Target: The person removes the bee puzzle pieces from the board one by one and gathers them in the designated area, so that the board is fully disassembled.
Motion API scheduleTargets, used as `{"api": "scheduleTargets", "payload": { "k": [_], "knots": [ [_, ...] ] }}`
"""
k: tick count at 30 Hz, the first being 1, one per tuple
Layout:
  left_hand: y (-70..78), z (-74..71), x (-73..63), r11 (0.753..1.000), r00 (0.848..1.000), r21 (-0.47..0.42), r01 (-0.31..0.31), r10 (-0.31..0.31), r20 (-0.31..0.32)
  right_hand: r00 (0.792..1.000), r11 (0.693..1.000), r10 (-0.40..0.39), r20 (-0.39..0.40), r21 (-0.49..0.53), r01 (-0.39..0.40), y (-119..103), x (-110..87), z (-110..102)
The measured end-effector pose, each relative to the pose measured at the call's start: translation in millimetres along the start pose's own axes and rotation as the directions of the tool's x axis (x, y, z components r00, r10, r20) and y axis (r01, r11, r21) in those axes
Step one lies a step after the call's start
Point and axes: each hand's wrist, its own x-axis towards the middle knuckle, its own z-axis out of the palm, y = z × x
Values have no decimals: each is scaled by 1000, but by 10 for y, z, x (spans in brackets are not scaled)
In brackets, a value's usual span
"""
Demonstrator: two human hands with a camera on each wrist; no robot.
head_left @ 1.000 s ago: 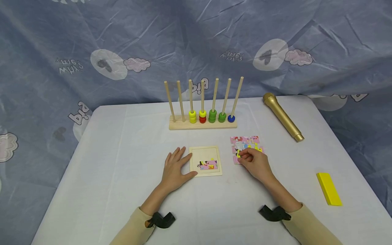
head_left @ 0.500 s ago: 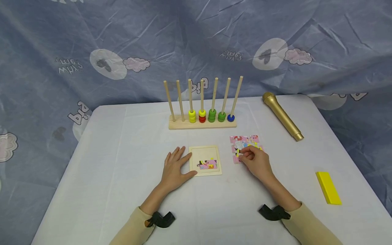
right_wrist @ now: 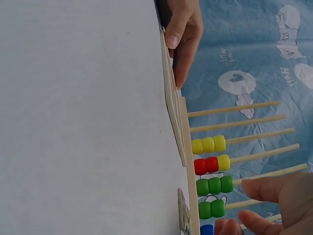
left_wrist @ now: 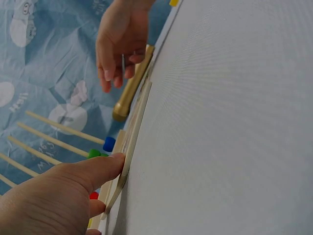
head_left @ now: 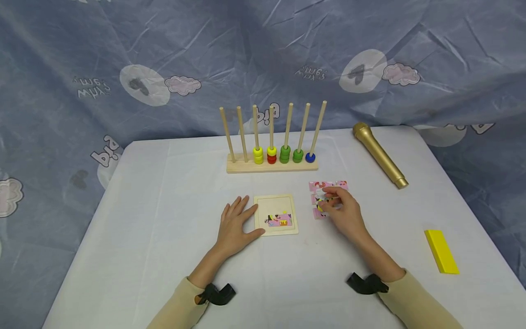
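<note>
My left hand (head_left: 236, 230) lies on the table with fingers spread. Its thumb and index finger touch the left edge of a square wooden puzzle tray (head_left: 271, 204). Joined pink puzzle pieces (head_left: 283, 220) lie in the tray's lower right. To the right of the tray, my right hand (head_left: 345, 214) hovers over loose pink puzzle pieces (head_left: 315, 185), partly covering them. A thin pale edge between its fingers in the left wrist view looks like a puzzle piece (left_wrist: 123, 64), pinched and seen edge-on; its picture side is not clear.
A wooden bead rack (head_left: 271, 168) with upright pegs and coloured beads stands behind the tray. A gold toy microphone (head_left: 380, 155) lies at the back right. Further forward on the right is a yellow block (head_left: 441, 252). White cloth (head_left: 164, 219) covers the table.
My right hand has shifted slightly away from me over the loose pieces, and its thumb and index finger have spread further apart. The left hand and tray have stayed put.
</note>
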Motion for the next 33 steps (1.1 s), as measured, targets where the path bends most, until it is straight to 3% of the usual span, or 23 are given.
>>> {"api": "scheduleTargets", "payload": {
  "k": [6, 11, 16, 23, 33],
  "knots": [
    [3, 11, -3, 1000, 1000, -5, -8, 8, -2, 988, 995, -98, 122, 29, 95, -150, 6, 144],
    [7, 23, -2, 1000, 1000, -1, -5, 5, 1, 965, 986, -163, 206, 8, 165, -307, -12, 310],
    [5, 26, 0, 1000, 1000, 1, -4, 4, 4, 938, 978, -209, 278, 55, 202, -418, -56, 463],
    [12, 14, 3, 1000, 1000, -1, -14, 14, -5, 908, 956, -294, 299, 86, 281, -424, -108, 665],
    [16, -8, -1, 1000, 1000, 8, -6, 7, -4, 898, 955, -297, 325, 75, 288, -393, -143, 757]
  ]
}}
